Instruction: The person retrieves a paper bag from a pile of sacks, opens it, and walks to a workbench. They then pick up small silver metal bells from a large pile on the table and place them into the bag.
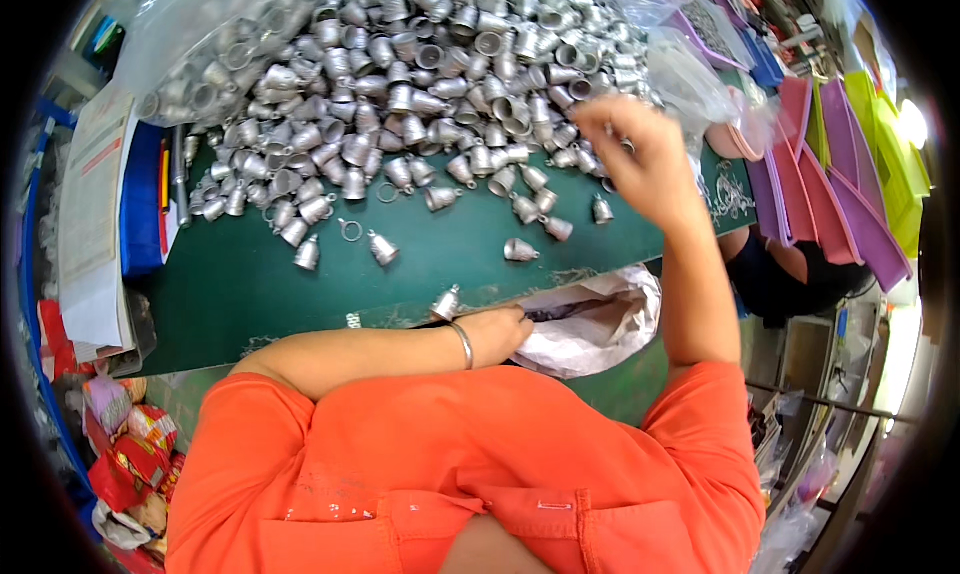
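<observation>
Head cam: your R hand is over the R side of the big pile of silver bells, blurred. Thumb + fingers half-curled, gap btwn them; can't tell if there's a bell in there. Your L hand is at the table's near edge, fingertips at the mouth of the white bag; fingers bent & partly hidden, can't tell if they're gripping. Bangle on that wrist, one loose bell just beside it. Main pile sits at the far side of the green table, w/ a few strays + a loose ring nearer you. Clear plastic at far L, blue folder at L edge, purple tray among others off to R.
</observation>
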Motion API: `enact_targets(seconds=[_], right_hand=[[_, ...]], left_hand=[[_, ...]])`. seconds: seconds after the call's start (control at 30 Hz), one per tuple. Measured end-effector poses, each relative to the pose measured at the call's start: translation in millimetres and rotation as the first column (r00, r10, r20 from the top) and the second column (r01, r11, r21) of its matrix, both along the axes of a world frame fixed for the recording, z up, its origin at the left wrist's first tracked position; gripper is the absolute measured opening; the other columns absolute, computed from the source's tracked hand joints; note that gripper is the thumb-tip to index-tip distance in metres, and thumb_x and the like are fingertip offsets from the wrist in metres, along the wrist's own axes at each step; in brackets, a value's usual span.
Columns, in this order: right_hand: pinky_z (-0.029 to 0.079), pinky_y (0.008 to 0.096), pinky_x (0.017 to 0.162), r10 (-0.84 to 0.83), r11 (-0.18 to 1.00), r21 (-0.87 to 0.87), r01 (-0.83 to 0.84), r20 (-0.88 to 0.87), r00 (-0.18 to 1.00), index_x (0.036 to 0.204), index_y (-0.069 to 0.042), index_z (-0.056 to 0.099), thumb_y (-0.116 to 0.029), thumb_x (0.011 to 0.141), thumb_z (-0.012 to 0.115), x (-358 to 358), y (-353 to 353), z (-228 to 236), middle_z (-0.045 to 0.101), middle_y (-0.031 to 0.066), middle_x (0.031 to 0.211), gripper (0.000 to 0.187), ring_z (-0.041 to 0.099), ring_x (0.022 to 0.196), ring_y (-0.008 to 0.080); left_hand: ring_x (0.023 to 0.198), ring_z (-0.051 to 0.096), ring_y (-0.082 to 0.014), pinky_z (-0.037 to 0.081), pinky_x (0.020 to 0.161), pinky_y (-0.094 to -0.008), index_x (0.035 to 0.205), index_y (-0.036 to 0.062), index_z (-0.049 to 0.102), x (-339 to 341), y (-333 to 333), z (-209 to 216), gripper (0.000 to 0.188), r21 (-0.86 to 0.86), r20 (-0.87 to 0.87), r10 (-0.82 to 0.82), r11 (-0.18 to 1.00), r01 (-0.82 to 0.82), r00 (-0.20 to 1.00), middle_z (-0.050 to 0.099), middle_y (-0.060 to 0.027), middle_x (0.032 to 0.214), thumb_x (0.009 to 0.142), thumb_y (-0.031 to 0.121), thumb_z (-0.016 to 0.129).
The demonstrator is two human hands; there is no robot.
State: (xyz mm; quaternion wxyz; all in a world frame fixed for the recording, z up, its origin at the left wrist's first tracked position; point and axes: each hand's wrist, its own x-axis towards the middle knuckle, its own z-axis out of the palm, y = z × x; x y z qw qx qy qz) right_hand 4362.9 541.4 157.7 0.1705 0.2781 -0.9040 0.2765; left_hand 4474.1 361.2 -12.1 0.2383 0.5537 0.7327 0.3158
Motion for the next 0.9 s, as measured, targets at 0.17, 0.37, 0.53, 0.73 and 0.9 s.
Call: enact_targets(seconds=[0.17, 0.37, 0.53, 0.73, 0.9], right_hand=[[0.047, 0.0286, 0.063, -0.398, 0.894, -0.076, 0.442, 0.318, 0.86, 0.086, 0.001, 0.061, 0.006, 0.076, 0.056, 95.0, 66.3, -49.4, 0.061, 0.0128, 0.083, 0.012, 0.059, 0.071, 0.0237], [0.046, 0.0331, 0.077, -0.307, 0.95, -0.038, 0.311, 0.09, 0.947, 0.096, -0.001, 0.06, 0.014, 0.072, 0.049, 109.3, 83.4, -69.7, 0.061, 0.0117, 0.096, 0.03, 0.057, 0.087, 0.0278], [0.045, 0.0362, 0.081, -0.174, 0.984, 0.057, 0.17, 0.082, 0.981, 0.098, -0.002, 0.06, 0.012, 0.07, 0.051, 81.7, 76.1, -87.2, 0.06, 0.01, 0.099, 0.032, 0.055, 0.092, 0.0284], [0.044, 0.0359, 0.078, -0.293, 0.956, 0.049, 0.29, 0.209, 0.933, 0.092, -0.001, 0.06, -0.002, 0.067, 0.067, 87.3, 81.0, -91.4, 0.056, 0.0097, 0.097, 0.026, 0.053, 0.093, 0.0287], [0.045, 0.0258, 0.065, -0.097, 0.852, -0.429, 0.3, 0.434, 0.896, 0.089, 0.0, 0.059, -0.004, 0.063, 0.076, 96.5, 82.1, -102.4, 0.056, 0.0074, 0.093, 0.032, 0.056, 0.076, 0.0164]], left_hand=[[0.107, 0.048, -0.0356, 0.038, 0.092, -0.0418, 0.097, -0.0019, 0.049, 0.4, 5.7, 16.7, 0.032, -0.097, -0.06, -0.052, 0.994, 0.046, 0.997, 0.051, -0.0201, 0.104, 0.071, 0.014, 0.059], [0.119, 0.038, -0.0373, 0.028, 0.1, -0.0481, 0.1, -0.0027, 0.049, 12.5, 24.5, 27.8, 0.043, -0.067, -0.165, -0.098, 0.994, 0.087, 0.981, 0.05, -0.0206, 0.111, 0.066, 0.019, 0.065], [0.106, 0.051, -0.0322, 0.041, 0.089, -0.0416, 0.095, 0.0007, 0.054, 4.7, 30.1, 49.8, 0.029, 0.114, -0.119, -0.047, 0.992, 0.06, 0.992, 0.056, -0.0151, 0.104, 0.067, 0.008, 0.062], [0.079, 0.056, -0.0276, 0.047, 0.069, -0.0342, 0.089, 0.0039, 0.056, -23.2, -11.4, 101.7, 0.03, 0.302, -0.203, 0.403, 0.893, -0.334, 0.892, 0.056, -0.0102, 0.086, 0.063, 0.005, 0.071], [0.075, 0.053, -0.0282, 0.045, 0.064, -0.0334, 0.092, 0.005, 0.056, -18.0, -54.5, 115.6, 0.041, -0.156, -0.313, 0.571, 0.757, -0.635, 0.759, 0.049, -0.0099, 0.082, 0.057, 0.009, 0.076]])
